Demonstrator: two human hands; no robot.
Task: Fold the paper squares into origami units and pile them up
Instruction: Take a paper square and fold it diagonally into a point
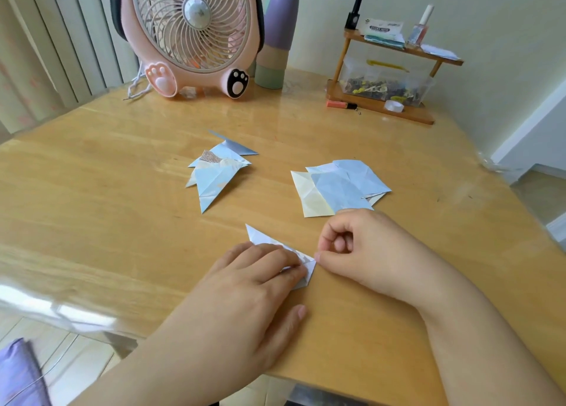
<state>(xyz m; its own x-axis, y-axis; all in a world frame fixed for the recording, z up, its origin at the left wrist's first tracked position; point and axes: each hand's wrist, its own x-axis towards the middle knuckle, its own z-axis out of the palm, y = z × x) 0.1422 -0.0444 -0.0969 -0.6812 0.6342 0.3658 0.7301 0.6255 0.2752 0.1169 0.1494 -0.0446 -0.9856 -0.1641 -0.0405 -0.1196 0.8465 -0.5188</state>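
Both hands are down on the near part of the worktop [122,191], and the piece being folded [260,237] is caught between them. It is pressed flat under the straight fingers of the left hand [254,283], so most of it is covered; only its far pointed tip and its right-hand corner are left showing. Its long axis is seen to run diagonally, from that far-left tip down toward the near right. The right hand [361,252] is held just beside the right corner, fingers curled in loosely, with one fingertip laid against the paper's edge; whether the edge is actually pinched cannot be told. So the free corner lies on the right hand's side, and the next crease would likely be worked from there while the paper is pinned by the left.

Farther back, two heaps are laid out well apart. The pile of finished units [217,173], pointed and overlapping, is set ahead and to the left, on the left hand's side. The stack of creased squares [337,188] is set ahead on the right, just beyond the right hand's knuckles, so a fresh sheet is nearest that hand.
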